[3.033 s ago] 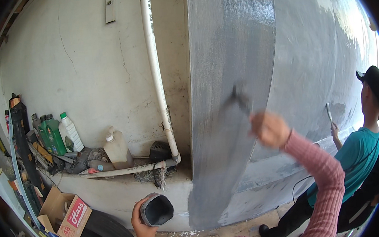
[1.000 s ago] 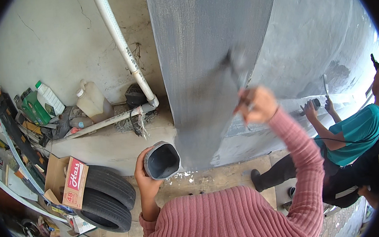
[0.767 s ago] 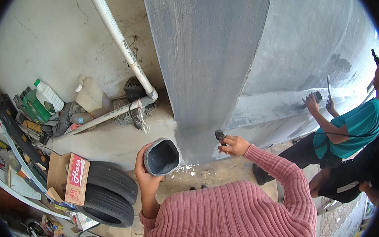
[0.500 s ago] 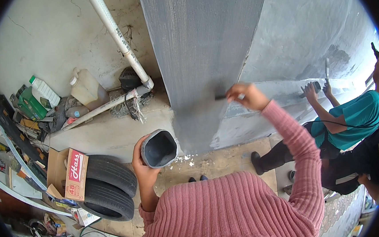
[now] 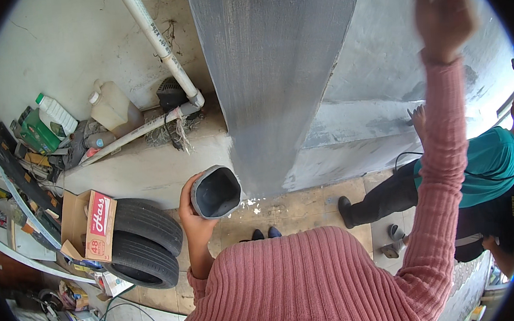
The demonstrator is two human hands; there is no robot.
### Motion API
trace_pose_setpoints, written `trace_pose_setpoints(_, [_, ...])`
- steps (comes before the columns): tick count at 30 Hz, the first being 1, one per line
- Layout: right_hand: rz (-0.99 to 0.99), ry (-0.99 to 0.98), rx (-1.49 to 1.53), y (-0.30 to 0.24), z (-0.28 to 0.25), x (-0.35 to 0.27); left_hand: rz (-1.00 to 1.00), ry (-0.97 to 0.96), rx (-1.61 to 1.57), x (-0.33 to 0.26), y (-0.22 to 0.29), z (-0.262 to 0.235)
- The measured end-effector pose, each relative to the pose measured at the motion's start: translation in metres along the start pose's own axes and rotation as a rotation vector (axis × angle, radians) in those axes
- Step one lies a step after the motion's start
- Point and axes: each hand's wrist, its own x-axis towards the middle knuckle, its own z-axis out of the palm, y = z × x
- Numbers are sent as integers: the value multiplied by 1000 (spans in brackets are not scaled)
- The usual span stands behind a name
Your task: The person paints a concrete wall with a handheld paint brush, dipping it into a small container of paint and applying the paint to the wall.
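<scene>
Left hand: our left hand [image 5: 194, 217] is wrapped around the side of a dark pot [image 5: 215, 192], holding it up in front of the chest with its open mouth facing us.
Pot: it sits between us and the grey column [image 5: 274, 68], near the column's foot but not touching it; we cannot make out what is inside.
Right hand: our right hand [image 5: 443, 10] is raised high at the top right, against the grey wall [image 5: 381, 48]. It is blurred; the fingers look curled, but we cannot tell whether they grip anything.
Sleeve: a pink ribbed sleeve [image 5: 443, 146] runs from our shoulder up to that hand.
Column: painted grey, with paint spatter on the tiled floor [image 5: 308, 201] at its base.
Other person: someone in a teal top [image 5: 489, 163] crouches at the right, one hand up at the lower wall.
Left side: two stacked tyres [image 5: 145, 241] with a cardboard box [image 5: 93, 224] leaning on them, just beside our left arm.
Back wall: a white pipe [image 5: 160, 47] slants down it; jugs and bottles [image 5: 72, 114] stand at its foot.
</scene>
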Motion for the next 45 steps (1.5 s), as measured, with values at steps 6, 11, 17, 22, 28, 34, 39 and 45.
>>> trace_pose_setpoints(6, [190,-260,226,-174,49,-156,-7,-17,31,-8,4,-12])
trace_pose_setpoints(11, [462,-693,598,-310,24,-249,-9,-36,82,-11,6,-13])
trace_pose_setpoints(17, [939,-938,1129,-356,31,-339,10,-39,42,-15,6,-8])
trace_pose_setpoints(22, [1168,-855,1176,-214,36,-239,-9,8,87,-20,4,-19])
trace_pose_setpoints(28, [846,-651,917,-100,-1,-113,13,57,98,-26,3,-25])
trace_pose_setpoints(34, [460,-131,334,-47,-32,-57,25,47,88,-24,2,-16])
trace_pose_setpoints(39, [571,-215,188,-127,20,-127,15,92,92,-26,2,-15])
trace_pose_setpoints(45, [637,-400,295,-250,22,-235,-27,111,141,-33,4,-18])
